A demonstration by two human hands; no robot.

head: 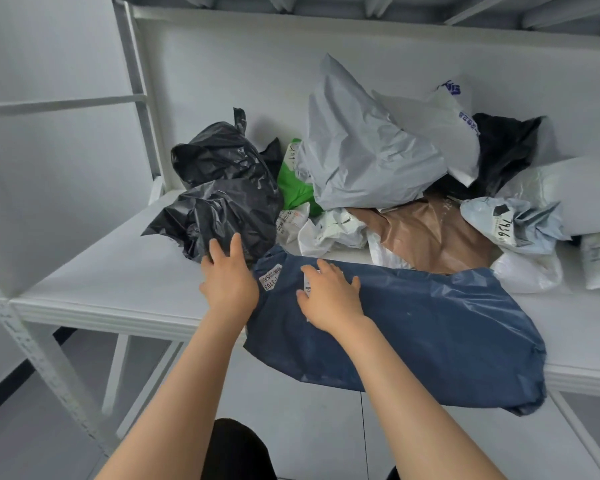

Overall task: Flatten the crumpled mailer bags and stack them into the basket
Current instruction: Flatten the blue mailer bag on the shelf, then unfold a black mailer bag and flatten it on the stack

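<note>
Crinkled glossy black plastic bags [219, 188] sit by a smoother, matt navy plastic mailer [430, 327] — its paper label [270, 277] white — on a matt white shelf board [118, 275] framed in painted metal [136, 74].

left grip [227, 278]: palm down, fingers straight | right grip [329, 296]: palm down, fingers spread

A blue bag [430, 327] lies spread and mostly flat across the shelf's [118, 282] front edge, overhanging it, with white labels near its left end. Behind it the rest sit crumpled in a heap: black bags [222, 188] at left, a green bag [293, 188], a tall puffed grey bag [361, 150], a brown bag [430, 233] and a pale labelled bag [520, 226] at right.
</note>
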